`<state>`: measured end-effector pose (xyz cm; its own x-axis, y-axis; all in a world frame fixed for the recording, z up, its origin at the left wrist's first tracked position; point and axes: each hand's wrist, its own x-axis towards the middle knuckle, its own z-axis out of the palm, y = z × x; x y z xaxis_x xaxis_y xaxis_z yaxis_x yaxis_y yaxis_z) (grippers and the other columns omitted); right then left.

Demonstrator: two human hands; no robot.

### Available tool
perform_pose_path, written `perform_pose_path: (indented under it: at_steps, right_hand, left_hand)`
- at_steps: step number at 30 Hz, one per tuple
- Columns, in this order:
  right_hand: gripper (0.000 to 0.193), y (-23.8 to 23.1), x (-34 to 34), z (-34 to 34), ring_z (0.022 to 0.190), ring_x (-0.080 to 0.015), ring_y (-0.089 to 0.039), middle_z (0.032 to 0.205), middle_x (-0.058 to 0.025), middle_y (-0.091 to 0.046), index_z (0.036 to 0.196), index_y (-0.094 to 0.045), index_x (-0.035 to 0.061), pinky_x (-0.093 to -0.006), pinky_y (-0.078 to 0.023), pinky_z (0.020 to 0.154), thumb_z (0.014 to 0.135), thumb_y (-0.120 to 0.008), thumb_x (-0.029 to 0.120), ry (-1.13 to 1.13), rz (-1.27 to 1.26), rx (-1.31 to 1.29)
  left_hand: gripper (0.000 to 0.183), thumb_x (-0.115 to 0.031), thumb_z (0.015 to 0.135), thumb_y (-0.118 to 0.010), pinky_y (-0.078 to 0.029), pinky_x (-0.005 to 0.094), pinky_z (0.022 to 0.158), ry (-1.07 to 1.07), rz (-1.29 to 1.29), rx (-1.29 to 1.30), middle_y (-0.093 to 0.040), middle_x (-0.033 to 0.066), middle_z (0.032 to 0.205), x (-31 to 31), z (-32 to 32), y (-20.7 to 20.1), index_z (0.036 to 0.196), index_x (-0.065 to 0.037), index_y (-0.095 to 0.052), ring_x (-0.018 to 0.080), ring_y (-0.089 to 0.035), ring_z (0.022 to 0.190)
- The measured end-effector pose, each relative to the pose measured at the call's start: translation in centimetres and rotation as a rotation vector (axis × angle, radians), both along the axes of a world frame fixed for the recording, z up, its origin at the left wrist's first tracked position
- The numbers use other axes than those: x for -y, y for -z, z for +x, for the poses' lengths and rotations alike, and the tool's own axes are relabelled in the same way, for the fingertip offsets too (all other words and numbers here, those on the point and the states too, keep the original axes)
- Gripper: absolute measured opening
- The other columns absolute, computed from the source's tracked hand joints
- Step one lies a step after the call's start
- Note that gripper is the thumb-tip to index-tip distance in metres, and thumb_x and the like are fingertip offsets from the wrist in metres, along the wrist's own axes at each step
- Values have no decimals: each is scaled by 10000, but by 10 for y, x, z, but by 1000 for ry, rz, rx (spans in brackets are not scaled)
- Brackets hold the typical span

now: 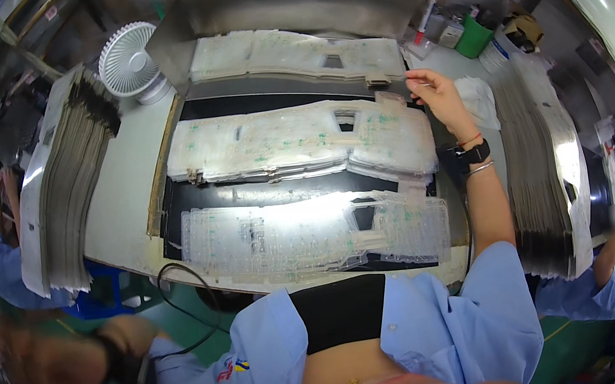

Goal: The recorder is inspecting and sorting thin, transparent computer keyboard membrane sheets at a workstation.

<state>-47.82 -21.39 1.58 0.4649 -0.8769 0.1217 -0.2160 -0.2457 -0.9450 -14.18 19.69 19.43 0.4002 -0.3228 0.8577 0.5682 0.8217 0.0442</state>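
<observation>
Three stacks of clear plastic sheets lie across the worktop. Right hand, at two o'clock, pinches the far stack's corner; left hand, blurred at eight o'clock, cannot be judged.

A factory assembly station: stacks of clear plastic sheets lie on a black worktop just left of the right hand. Tall piles of grey sheets stand to either side, a small white fan beyond, and blue-uniformed co-workers nearby.
</observation>
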Motion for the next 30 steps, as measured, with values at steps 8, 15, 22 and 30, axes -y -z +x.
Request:
perform_pose_path:
  at_steps: [8, 15, 22, 30]
  right_hand:
    - [279, -8, -40, 3, 736, -138, -553, 874, -84, -588, 1029, -574, 45, -231, -451, 665, 761, -612, 115, 34, -398, -297]
    - [787, -52, -148, 127, 1122, -289, -410, 1277, -170, -355, 1309, -278, 32, -345, -363, 931, 662, -706, 162, -932, -493, -71]
    - [470, -16, -276, 240, 812, -359, -575, 908, -178, -574, 1143, -413, -61, -388, -463, 734, 821, -543, 255, -1398, -424, -138]
    - [525, -18, -294, 224, 793, -192, -608, 924, -168, -597, 1132, -432, -32, -291, -482, 709, 881, -430, 429, -1557, 1129, -171]
  left_hand:
    - [311, -174, 876, -511, -437, 266, 687, -549, 806, -115, -490, 126, 1029, 204, 44, 122, 1133, -87, -359, 136, -472, 762]
    - [151, -160, 886, -495, -425, 268, 697, -290, 540, -64, -502, 113, 890, 211, 45, 46, 960, -34, -455, 119, -444, 725]
    - [271, -162, 904, -444, -407, 218, 545, -591, 447, 95, -530, 54, 848, 194, 19, -21, 1148, -59, -389, 91, -463, 625]
    - [305, -100, 858, -521, -465, 219, 561, -1284, 379, 1127, -564, 65, 795, 211, 55, 48, 1141, -39, -425, 106, -530, 616]
